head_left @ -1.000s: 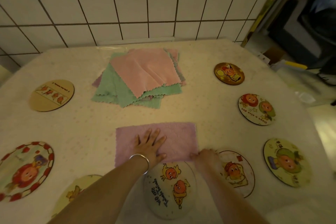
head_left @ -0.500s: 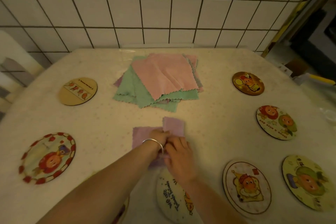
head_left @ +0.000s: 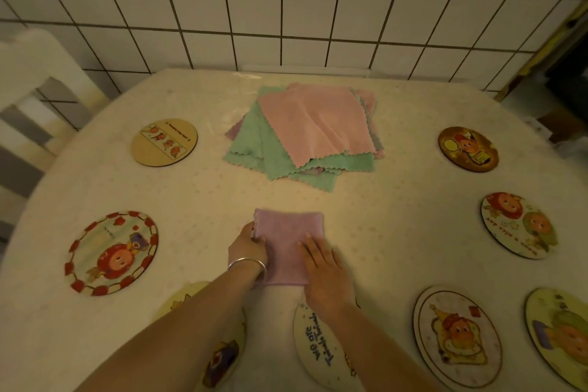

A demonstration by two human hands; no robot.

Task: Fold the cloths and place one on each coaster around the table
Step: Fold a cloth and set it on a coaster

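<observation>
Lilac terry, folded into a small rectangle, the purple cloth lies flat on the table, a little in from the near edge and about midway between its left and right sides. The right hand rests palm down on the cloth's right half, fingers stretched flat and loose, pressing rather than gripping. The left hand is at the cloth's left edge with its fingers curled around that edge, pinching the layers; a silver bangle circles the wrist.

Just behind the right wrist, at the near edge, sits a white coaster with blue lettering, partly under the forearm. Another coaster shows beneath the left forearm at the near edge, mostly hidden. To the right along the near edge are a pale coaster with a hatted cartoon figure and, at the near right corner, a yellow-green one cut off by the frame.

Further out, a red-bordered coaster lies by the left edge, and a plain tan coaster sits toward the far left. On the right side a two-figure coaster lies near the edge, with a dark brown coaster beyond it. No coaster carries a cloth.

Toward the far edge, centred, lies a loose stack of unfolded cloths: pink on top, green beneath, scalloped edges fanned out. Behind the table rises a white tiled wall.
</observation>
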